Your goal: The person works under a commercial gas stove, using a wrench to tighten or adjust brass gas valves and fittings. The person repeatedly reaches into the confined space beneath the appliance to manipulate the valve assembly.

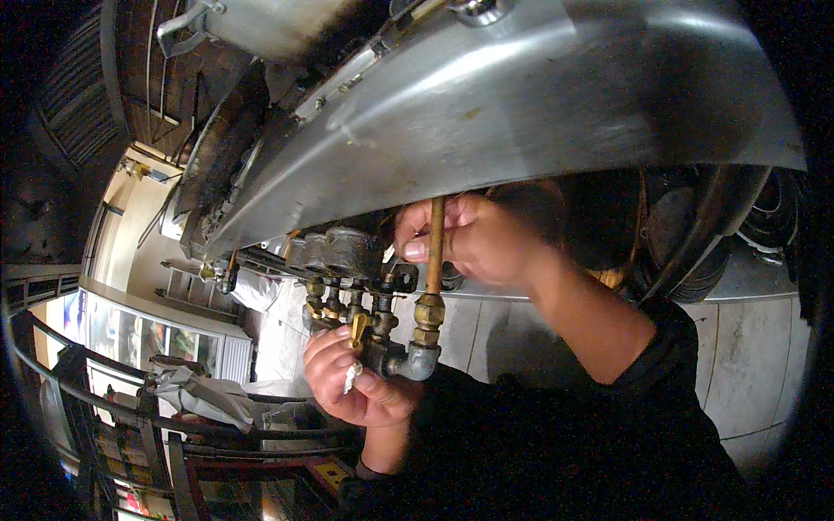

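Observation:
Below the stove's steel front panel [452, 113], a row of gas valves [382, 308] hangs with small brass parts. My left hand [360, 386] is closed by the brass valve lever [359, 330], with a small crumpled white scrap [352, 377] between its fingers. Behind the upright brass pipe [435, 252], my right hand [482, 243] reaches under the panel's lower edge, thumb and fingers pinched together near the valves. What the pinch holds cannot be made out. A brass nut [426, 311] and a grey elbow fitting [417, 363] join the pipe's lower end.
Dark round burner castings [334, 252] sit just above the valves. A thick dark hose [708, 226] hangs to the right. Pale floor tiles [738, 365] show below. To the left stand a glass-front display case [130, 339] and a rack with crumpled grey plastic [204, 395].

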The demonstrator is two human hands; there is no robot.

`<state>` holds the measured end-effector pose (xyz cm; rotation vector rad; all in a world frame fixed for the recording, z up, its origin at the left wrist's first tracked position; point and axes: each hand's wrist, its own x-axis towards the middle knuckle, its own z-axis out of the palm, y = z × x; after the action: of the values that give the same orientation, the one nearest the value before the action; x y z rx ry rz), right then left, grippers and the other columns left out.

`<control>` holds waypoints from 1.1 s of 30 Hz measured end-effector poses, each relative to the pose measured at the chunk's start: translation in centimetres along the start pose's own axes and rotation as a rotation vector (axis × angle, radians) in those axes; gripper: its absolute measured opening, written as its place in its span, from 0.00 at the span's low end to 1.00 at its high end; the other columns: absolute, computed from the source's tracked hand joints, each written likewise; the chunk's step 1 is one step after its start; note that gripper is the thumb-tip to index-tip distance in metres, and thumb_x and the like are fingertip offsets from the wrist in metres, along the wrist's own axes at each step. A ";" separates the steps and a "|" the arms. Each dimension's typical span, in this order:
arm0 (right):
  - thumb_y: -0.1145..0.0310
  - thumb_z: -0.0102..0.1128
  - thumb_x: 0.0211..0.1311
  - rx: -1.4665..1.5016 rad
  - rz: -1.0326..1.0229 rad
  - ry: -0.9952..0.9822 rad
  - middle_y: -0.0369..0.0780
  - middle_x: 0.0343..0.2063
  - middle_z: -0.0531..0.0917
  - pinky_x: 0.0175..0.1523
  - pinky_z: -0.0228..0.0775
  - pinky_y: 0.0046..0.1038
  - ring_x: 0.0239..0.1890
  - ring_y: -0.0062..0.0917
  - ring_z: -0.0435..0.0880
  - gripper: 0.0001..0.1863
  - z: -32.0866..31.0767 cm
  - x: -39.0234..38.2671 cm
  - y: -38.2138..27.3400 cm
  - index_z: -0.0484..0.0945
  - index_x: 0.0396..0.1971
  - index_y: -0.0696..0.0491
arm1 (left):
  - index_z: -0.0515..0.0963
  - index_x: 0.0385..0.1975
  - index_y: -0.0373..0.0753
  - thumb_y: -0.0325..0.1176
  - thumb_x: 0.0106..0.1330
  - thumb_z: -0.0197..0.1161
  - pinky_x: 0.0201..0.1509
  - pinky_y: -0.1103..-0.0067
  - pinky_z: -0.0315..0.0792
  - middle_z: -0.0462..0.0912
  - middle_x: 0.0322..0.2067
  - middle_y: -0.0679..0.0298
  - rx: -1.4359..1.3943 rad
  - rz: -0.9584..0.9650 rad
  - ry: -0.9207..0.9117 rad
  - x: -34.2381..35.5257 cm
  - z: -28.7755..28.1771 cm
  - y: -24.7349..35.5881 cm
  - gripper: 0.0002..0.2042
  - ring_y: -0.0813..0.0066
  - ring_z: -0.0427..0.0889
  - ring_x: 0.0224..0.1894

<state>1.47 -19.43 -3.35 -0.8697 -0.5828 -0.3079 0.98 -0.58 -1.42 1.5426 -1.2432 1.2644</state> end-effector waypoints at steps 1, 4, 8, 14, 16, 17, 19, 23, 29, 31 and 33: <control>0.69 0.60 0.55 -0.013 -0.010 -0.024 0.34 0.29 0.80 0.44 0.66 0.23 0.35 0.20 0.76 0.07 -0.3 0.1 -0.1 0.77 0.31 0.56 | 0.63 0.37 0.38 0.39 0.66 0.49 0.44 0.66 0.68 0.70 0.31 0.59 0.007 0.011 -0.009 0.1 0.0 0.0 0.11 0.62 0.73 0.36; 0.71 0.59 0.54 0.051 -0.026 -0.044 0.34 0.29 0.79 0.42 0.66 0.23 0.34 0.19 0.76 0.06 -0.8 0.4 -0.1 0.77 0.31 0.55 | 0.63 0.37 0.38 0.39 0.66 0.49 0.44 0.67 0.68 0.70 0.31 0.59 0.009 0.023 -0.023 0.1 0.0 0.0 0.11 0.62 0.73 0.35; 0.72 0.59 0.53 0.168 -0.036 -0.070 0.34 0.30 0.79 0.41 0.67 0.23 0.33 0.20 0.76 0.05 -1.1 0.5 0.7 0.77 0.31 0.55 | 0.63 0.38 0.38 0.38 0.66 0.49 0.44 0.67 0.68 0.70 0.31 0.59 -0.005 0.012 -0.016 0.1 0.1 0.0 0.10 0.62 0.73 0.35; 0.75 0.60 0.54 0.168 0.060 0.048 0.37 0.26 0.78 0.43 0.66 0.22 0.34 0.21 0.76 0.05 0.1 0.0 0.9 0.77 0.30 0.58 | 0.63 0.38 0.38 0.38 0.66 0.48 0.44 0.67 0.68 0.70 0.31 0.59 0.007 0.030 -0.017 0.1 0.1 0.0 0.10 0.62 0.73 0.35; 0.75 0.60 0.53 0.087 0.071 0.049 0.36 0.27 0.78 0.43 0.66 0.21 0.34 0.20 0.76 0.05 0.4 0.1 0.8 0.77 0.30 0.58 | 0.63 0.38 0.38 0.38 0.66 0.48 0.44 0.67 0.68 0.70 0.31 0.59 0.007 0.037 -0.008 0.1 0.2 0.0 0.10 0.62 0.73 0.35; 0.75 0.60 0.53 0.047 0.076 0.050 0.36 0.27 0.78 0.43 0.66 0.20 0.34 0.19 0.76 0.05 0.5 0.1 0.7 0.77 0.30 0.58 | 0.63 0.38 0.38 0.38 0.66 0.48 0.44 0.67 0.68 0.70 0.31 0.59 0.007 0.040 -0.004 0.1 0.2 0.0 0.10 0.62 0.73 0.36; 0.75 0.61 0.53 -0.011 0.064 -0.019 0.36 0.27 0.78 0.43 0.66 0.20 0.35 0.19 0.76 0.05 0.8 0.0 0.2 0.77 0.30 0.58 | 0.63 0.38 0.38 0.38 0.66 0.48 0.44 0.67 0.68 0.70 0.31 0.58 0.009 0.040 0.002 0.0 0.2 0.0 0.10 0.63 0.72 0.35; 0.76 0.61 0.53 -0.155 0.128 -0.084 0.37 0.30 0.78 0.45 0.67 0.22 0.36 0.20 0.76 0.06 1.1 -0.3 -1.3 0.76 0.31 0.58 | 0.63 0.38 0.38 0.38 0.66 0.48 0.43 0.67 0.68 0.70 0.31 0.58 0.022 0.042 -0.011 0.1 0.1 0.0 0.10 0.63 0.73 0.35; 0.71 0.58 0.56 0.134 -0.036 0.041 0.34 0.31 0.80 0.46 0.67 0.23 0.36 0.20 0.77 0.06 -1.0 0.1 -0.1 0.77 0.33 0.56 | 0.63 0.38 0.38 0.38 0.66 0.48 0.43 0.67 0.68 0.70 0.31 0.58 0.010 0.035 -0.008 0.2 0.2 0.1 0.10 0.62 0.73 0.35; 0.70 0.59 0.56 0.078 -0.041 0.016 0.35 0.30 0.81 0.46 0.67 0.23 0.36 0.20 0.77 0.06 -1.2 0.3 0.1 0.78 0.32 0.56 | 0.63 0.38 0.38 0.38 0.66 0.48 0.43 0.67 0.68 0.70 0.31 0.58 0.009 0.034 -0.007 0.2 0.2 0.0 0.10 0.63 0.73 0.35; 0.69 0.60 0.56 -0.047 -0.051 0.021 0.35 0.29 0.81 0.45 0.67 0.22 0.35 0.20 0.77 0.07 -0.9 0.4 0.5 0.78 0.32 0.56 | 0.63 0.37 0.38 0.39 0.66 0.48 0.43 0.67 0.68 0.70 0.31 0.58 0.011 0.030 -0.003 0.1 0.2 -0.1 0.11 0.63 0.74 0.35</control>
<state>2.34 -19.82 -3.84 -0.8967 -0.5804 -0.3776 1.09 -0.74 -1.34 1.5395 -1.2676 1.2908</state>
